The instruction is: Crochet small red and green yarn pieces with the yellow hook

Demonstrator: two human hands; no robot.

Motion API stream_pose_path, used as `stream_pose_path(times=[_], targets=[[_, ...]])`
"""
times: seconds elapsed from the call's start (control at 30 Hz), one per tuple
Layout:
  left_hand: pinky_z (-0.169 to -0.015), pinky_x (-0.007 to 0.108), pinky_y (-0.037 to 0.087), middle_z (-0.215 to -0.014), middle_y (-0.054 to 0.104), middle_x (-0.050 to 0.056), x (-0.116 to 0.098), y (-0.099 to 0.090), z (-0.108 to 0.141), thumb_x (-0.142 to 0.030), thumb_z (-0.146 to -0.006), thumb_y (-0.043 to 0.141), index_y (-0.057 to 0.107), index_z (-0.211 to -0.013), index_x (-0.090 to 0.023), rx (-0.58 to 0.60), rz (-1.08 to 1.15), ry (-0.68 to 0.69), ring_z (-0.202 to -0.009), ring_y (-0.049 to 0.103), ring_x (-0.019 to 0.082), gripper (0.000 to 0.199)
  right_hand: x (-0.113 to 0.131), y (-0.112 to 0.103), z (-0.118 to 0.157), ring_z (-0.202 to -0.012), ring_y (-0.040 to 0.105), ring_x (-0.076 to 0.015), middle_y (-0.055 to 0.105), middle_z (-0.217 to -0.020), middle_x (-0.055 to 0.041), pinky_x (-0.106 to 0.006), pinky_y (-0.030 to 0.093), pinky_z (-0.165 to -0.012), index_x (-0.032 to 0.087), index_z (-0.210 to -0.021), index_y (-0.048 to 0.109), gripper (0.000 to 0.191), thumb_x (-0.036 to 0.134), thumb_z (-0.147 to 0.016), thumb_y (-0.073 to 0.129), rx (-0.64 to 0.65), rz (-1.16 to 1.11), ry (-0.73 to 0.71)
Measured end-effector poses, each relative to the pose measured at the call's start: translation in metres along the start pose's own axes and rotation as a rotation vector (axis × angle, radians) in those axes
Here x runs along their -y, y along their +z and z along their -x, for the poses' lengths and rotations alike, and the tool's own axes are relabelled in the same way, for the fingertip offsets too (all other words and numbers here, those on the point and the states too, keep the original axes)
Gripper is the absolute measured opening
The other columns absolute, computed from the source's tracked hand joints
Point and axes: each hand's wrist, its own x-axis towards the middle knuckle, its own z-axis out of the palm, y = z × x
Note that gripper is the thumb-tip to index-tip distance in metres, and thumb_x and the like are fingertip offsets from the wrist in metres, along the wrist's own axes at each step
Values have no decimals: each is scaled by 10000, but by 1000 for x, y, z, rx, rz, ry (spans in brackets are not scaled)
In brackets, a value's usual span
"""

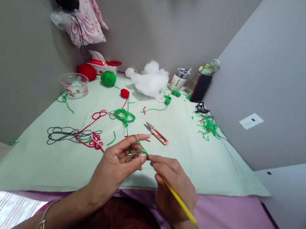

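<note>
Between thumb and fingers, my left hand (117, 162) pinches a small piece of yarn work (140, 155), mostly hidden by the fingers. Green yarn (140, 143) runs over the raised left index finger down to the piece. My right hand (174, 185) is closed around a crochet hook with a yellow handle (179, 200), its tip at the work beside the left thumb. Just beyond the hands lie orange-handled thread snips (158, 134). A loose green yarn coil (124, 116) rests farther back, with tangled red yarn (90, 136) to the left.
Black cord (60, 135) lies on the left. Behind are a clear plastic tub (74, 86), a green yarn ball (108, 78), white stuffing (150, 80), a pen can (179, 81) and a leaning phone (201, 88). Green scraps (209, 127) lie right.
</note>
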Motion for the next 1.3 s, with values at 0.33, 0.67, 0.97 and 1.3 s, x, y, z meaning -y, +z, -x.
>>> stream_pose_path(times=[0.33, 0.67, 0.97, 1.3], targets=[[-643, 184, 516, -828, 680, -22, -1, -4, 1, -284, -873, 860, 814, -1224, -326, 87, 63, -100, -679, 629, 82, 356, 2, -5, -2, -760, 721, -134, 771, -993, -21, -302, 614, -721, 251, -1155, 724, 284, 105, -1066, 498, -115, -382, 387], [-573, 160, 506, -751, 631, -31, 5, 5, 0, -250, -804, 916, 790, -1265, -235, 58, 287, -221, -609, 533, 63, 478, -5, 6, 10, -1004, 753, -214, 765, -1106, -88, -329, 651, -801, 252, -1274, 729, 368, 63, -972, 636, -19, 239, -43], [-578, 179, 533, -801, 641, -8, -1, 6, -2, -213, -801, 902, 820, -1204, -228, 83, 307, -232, -620, 505, 72, 411, -5, 8, -3, -804, 671, -182, 749, -908, -40, -330, 555, -693, 260, -1009, 784, 201, 229, -1054, 590, -229, -523, 490], [-682, 221, 548, -986, 681, 25, 5, 2, 0, -300, -874, 857, 801, -1244, -289, 96, 134, -132, -838, 656, 142, 374, -12, 10, 2, -750, 668, -151, 776, -953, -36, -311, 571, -727, 254, -1038, 790, 174, 300, -1051, 623, -200, -710, 627]])
